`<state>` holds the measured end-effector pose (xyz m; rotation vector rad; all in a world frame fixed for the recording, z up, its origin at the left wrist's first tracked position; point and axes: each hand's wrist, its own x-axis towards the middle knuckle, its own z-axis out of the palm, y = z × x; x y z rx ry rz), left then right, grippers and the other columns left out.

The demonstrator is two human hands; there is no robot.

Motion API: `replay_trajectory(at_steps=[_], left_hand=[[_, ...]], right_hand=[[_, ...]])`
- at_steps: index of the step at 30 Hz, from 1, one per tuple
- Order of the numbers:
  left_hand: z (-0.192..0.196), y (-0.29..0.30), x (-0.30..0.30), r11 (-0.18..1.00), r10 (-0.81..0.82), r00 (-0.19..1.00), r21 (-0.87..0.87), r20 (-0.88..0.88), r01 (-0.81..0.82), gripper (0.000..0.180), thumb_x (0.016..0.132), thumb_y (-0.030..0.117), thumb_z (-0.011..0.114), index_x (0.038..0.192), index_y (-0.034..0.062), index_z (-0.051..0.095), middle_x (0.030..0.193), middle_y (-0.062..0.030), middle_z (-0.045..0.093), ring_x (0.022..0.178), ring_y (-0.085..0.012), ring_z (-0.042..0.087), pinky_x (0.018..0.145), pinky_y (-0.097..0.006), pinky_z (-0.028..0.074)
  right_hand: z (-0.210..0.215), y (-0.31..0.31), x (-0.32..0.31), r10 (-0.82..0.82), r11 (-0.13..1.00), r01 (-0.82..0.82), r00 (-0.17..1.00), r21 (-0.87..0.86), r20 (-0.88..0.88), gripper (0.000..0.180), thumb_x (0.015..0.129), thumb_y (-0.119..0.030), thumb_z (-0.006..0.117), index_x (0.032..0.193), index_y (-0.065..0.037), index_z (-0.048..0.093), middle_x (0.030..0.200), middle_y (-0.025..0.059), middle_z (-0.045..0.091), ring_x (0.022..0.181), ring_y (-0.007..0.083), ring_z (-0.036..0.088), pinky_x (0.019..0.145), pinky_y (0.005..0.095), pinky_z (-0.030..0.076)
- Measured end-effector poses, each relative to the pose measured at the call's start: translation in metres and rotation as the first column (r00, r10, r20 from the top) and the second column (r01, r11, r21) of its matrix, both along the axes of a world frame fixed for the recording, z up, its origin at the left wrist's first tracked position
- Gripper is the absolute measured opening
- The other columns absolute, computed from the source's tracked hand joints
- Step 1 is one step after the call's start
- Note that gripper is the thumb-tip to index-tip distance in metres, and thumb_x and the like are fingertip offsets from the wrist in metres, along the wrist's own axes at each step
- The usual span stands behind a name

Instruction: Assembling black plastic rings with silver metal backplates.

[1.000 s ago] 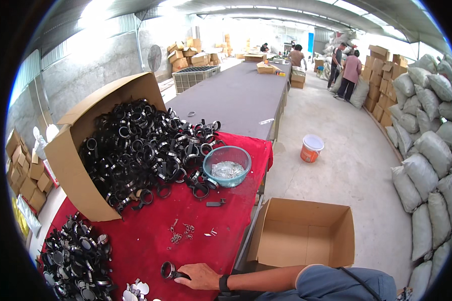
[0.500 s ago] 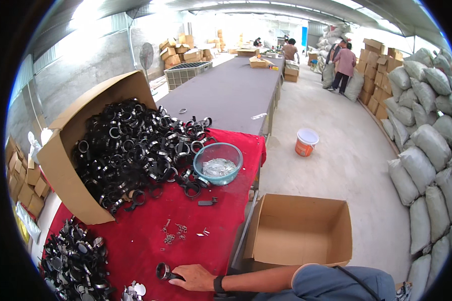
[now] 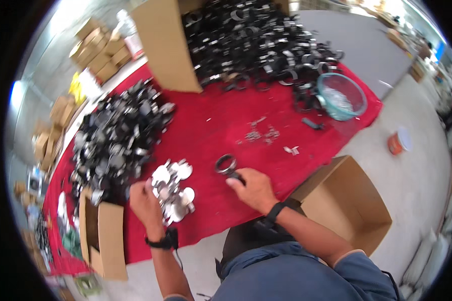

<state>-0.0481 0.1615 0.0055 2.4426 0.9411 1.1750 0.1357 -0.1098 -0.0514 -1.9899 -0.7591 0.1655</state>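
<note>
My right hand (image 3: 253, 189) grips the short black handle of a ring-shaped part (image 3: 226, 164), its round metal-lined end pointing away from me above the red cloth (image 3: 201, 135). Left of it, my left hand (image 3: 144, 200) is closed, fingertips together; whatever they hold, if anything, is too blurred to make out. Beside that hand lies a small heap of shiny silver disc-shaped pieces (image 3: 176, 193). A bigger heap of black and grey flat pieces (image 3: 118, 140) lies just beyond it. Several tiny metal bits (image 3: 256, 134) are scattered farther out on the cloth.
A tipped cardboard box (image 3: 168, 47) spills a large pile of black ring parts (image 3: 256, 45). Right of that stands a teal bowl (image 3: 342, 113) of small clear or silvery pieces. An open carton (image 3: 346, 210) sits at the table's right edge, a narrow one (image 3: 111, 241) at left.
My view has swung down and to the left. My left hand has come into sight beside the silver discs. My right hand still holds the ring-shaped part.
</note>
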Motion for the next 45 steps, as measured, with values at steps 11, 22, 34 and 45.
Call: replay_trajectory(at_steps=[11,22,34,45], left_hand=[[0.011,-0.054,0.029,0.307,0.020,0.829,-0.793,0.559,0.526,0.026,0.115,0.023,0.063,0.096,0.0044,0.067,0.083,-0.0046,0.070,0.071,-0.0127,0.068,0.067,-0.029,0.061],[0.008,-0.094,0.055,0.163,-0.099,0.808,-0.791,0.581,0.589,0.025,0.114,0.029,0.066,0.101,0.0073,0.069,0.087,-0.0050,0.071,0.077,-0.0139,0.069,0.071,-0.032,0.062],[0.000,-0.098,0.032,0.237,-0.141,0.831,-0.797,0.538,0.556,0.026,0.113,0.031,0.066,0.121,0.0057,0.068,0.110,-0.0062,0.076,0.093,-0.0162,0.074,0.074,-0.034,0.064],[-0.010,-0.127,0.044,0.075,-0.084,0.797,-0.794,0.598,0.603,0.032,0.107,0.011,0.072,0.136,-0.0003,0.063,0.121,-0.0102,0.073,0.107,-0.0186,0.074,0.091,-0.035,0.066]], right_hand=[[0.026,-0.010,-0.006,0.005,0.967,0.064,0.963,0.248,-0.271,0.033,0.101,-0.021,0.078,0.124,0.003,0.076,0.107,0.0158,0.080,0.091,0.0188,0.076,0.083,0.0339,0.061],[0.048,0.003,-0.010,0.338,0.916,-0.090,0.695,0.390,-0.635,0.032,0.108,-0.022,0.072,0.127,0.004,0.075,0.104,0.0070,0.076,0.087,0.0091,0.068,0.074,0.0266,0.055],[0.035,0.017,-0.017,0.402,0.858,0.010,0.611,0.514,-0.682,0.025,0.100,-0.014,0.082,0.119,0.002,0.078,0.102,0.0064,0.079,0.086,0.0101,0.070,0.072,0.0258,0.054],[0.030,0.029,-0.031,0.111,0.901,0.063,0.923,0.428,-0.369,0.018,0.097,-0.007,0.080,0.112,0.004,0.081,0.099,0.0080,0.081,0.091,0.0129,0.075,0.080,0.0286,0.059]])
